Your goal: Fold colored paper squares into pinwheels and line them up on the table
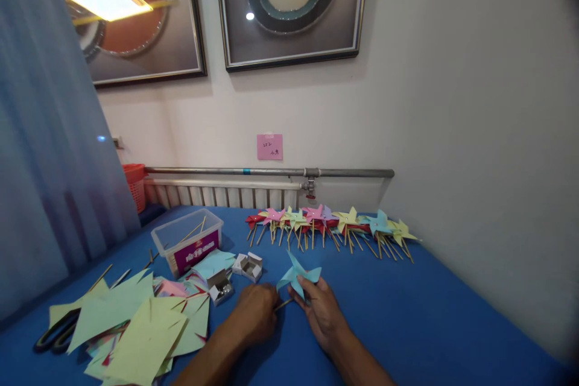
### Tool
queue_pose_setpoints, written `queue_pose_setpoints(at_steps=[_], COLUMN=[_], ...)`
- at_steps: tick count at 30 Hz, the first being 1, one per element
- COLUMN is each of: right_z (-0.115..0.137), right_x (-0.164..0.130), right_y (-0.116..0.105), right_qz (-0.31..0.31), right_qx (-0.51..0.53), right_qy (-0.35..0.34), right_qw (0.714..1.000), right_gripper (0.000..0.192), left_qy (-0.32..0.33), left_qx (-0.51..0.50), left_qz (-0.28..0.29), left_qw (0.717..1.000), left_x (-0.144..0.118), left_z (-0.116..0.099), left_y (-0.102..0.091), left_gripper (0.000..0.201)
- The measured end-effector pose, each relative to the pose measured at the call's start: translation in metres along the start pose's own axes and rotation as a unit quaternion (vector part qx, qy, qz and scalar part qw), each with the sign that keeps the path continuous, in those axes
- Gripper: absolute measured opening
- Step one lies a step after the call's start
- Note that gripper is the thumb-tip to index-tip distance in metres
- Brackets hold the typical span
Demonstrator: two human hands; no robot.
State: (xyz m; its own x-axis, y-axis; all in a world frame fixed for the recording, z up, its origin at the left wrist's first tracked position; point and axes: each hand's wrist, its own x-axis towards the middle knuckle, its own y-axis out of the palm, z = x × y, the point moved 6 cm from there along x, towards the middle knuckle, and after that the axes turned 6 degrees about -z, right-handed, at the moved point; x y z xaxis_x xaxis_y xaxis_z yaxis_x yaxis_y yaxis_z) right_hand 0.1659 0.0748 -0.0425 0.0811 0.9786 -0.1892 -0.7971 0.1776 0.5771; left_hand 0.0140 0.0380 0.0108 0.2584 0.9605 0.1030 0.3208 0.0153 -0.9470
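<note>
A light blue paper pinwheel (296,274) is held over the blue tabletop, its blades folded to the centre. My right hand (323,310) grips it from the right, thumb over the front and fingers behind. Just to the left, my left hand (257,313) is closed around a thin wooden stick (284,304) that runs up toward the back of the pinwheel. Where the stick meets the paper is hidden by the blade and my right fingers. An opened small box (221,289) with shiny metal bits inside stands left of my left hand.
Finished pinwheels (316,214) lie in a row at the back. At left are loose paper sheets (145,338), scissors (56,335) and a clear plastic box (187,229) with sticks. Another small box (251,266) sits behind my left hand. A wall borders the right.
</note>
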Motion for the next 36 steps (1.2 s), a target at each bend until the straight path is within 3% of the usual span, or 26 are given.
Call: queue_pose_setpoints(at_steps=[7, 11, 19, 28, 32, 36], right_z=[-0.002, -0.002, 0.001, 0.002, 0.001, 0.001], right_x=[0.002, 0.004, 0.011, 0.007, 0.006, 0.005], right_y=[-0.001, -0.003, -0.009, -0.006, -0.005, -0.002], right_qz=[0.011, 0.01, -0.023, -0.011, -0.009, 0.012], right_qx=[0.018, 0.035, 0.075, 0.078, 0.074, 0.061], right_qy=[0.012, 0.018, 0.022, 0.035, 0.04, 0.037], right_qw=[1.0, 0.999, 0.997, 0.996, 0.996, 0.997], right_gripper=[0.047, 0.045, 0.043, 0.044, 0.045, 0.042], left_qy=[-0.012, -0.019, -0.07, -0.071, -0.104, -0.087], left_qx=[0.101, 0.12, 0.031, 0.072, 0.01, -0.093], left_qz=[0.026, 0.006, 0.005, 0.008, -0.033, -0.059], left_qw=[0.995, 0.993, 0.997, 0.995, 0.994, 0.99], left_x=[0.002, 0.003, 0.002, 0.002, 0.003, 0.008], left_z=[-0.011, -0.012, 0.004, 0.001, 0.013, 0.023], left_y=[0.003, -0.001, -0.002, -0.004, -0.007, 0.0], left_gripper=[0.034, 0.042, 0.025, 0.039, 0.032, 0.016])
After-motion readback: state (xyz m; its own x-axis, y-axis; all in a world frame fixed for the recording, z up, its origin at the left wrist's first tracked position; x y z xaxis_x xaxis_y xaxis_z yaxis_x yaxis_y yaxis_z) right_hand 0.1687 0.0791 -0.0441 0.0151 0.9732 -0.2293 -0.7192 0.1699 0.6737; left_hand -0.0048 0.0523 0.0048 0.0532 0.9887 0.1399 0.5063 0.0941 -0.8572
